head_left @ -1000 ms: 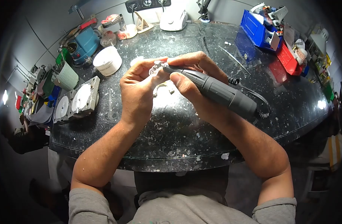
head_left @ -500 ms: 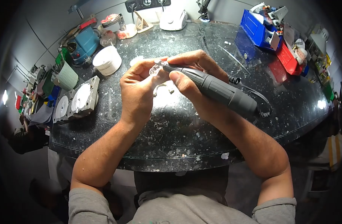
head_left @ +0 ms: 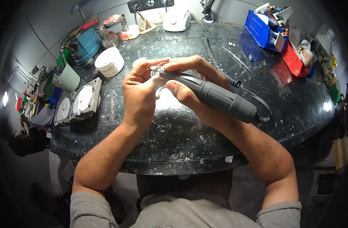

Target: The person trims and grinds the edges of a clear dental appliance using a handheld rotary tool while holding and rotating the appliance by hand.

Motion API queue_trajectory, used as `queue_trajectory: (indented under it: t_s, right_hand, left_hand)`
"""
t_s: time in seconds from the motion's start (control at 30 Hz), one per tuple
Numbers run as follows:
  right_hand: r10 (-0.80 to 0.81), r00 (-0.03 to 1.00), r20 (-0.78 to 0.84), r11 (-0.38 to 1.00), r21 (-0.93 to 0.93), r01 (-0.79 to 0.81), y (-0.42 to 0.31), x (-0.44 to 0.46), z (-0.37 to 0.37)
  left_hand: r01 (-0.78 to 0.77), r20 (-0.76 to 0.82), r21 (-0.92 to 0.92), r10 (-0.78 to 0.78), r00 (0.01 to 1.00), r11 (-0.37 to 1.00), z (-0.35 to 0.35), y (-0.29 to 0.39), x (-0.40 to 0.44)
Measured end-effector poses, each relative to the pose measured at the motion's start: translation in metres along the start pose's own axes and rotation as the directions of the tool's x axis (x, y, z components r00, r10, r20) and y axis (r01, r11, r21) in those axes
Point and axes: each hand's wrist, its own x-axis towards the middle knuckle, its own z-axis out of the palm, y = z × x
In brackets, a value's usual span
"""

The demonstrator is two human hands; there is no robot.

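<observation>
Between the thumb and fingers of my left hand [head_left: 141, 87] is a small pale, partly clear piece [head_left: 156, 71]. My right hand [head_left: 193, 85] grips a thick dark grey rotary handpiece [head_left: 215, 97], slanting down to the right, its tip at the small piece. A coiled cord [head_left: 257, 99] trails from the handpiece side. Under the hands, a whitish curved piece [head_left: 161, 91] lies on the brightly lit black table [head_left: 174, 148], partly hidden by my fingers. The exact contact of the tip is too small to tell.
A white tub [head_left: 109, 62], a two-part metal mould [head_left: 81, 102] and a pale green basket [head_left: 67, 78] stand left. Blue [head_left: 257, 30] and red bins [head_left: 293, 62] are at right, near a thin metal tool [head_left: 238, 60]. A white device [head_left: 176, 19] sits at the back.
My right hand and the handpiece have shifted slightly left and down. The coiled cord has moved with them. My left hand has stayed nearly still.
</observation>
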Motion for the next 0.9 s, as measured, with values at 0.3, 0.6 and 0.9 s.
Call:
queue_trajectory:
  t_s: [0.3,0.6,0.9]
  right_hand:
    - [-0.006,1.0,0.005,1.0,-0.025,0.006,-0.002,-0.001,0.001]
    - [0.026,0.999,0.03,1.0,-0.009,-0.025,-0.005,0.001,-0.004]
    - [0.404,0.912,-0.069,0.844,0.414,-0.342,0.009,0.007,-0.007]
  left_hand:
    - [0.009,0.03,0.0,-0.009,1.0,1.0,-0.005,-0.001,-0.001]
    - [-0.013,0.024,-0.029,0.014,1.0,0.999,0.003,0.001,0.0]
    - [0.1,-0.072,0.045,-0.097,0.993,0.994,0.011,0.012,0.002]
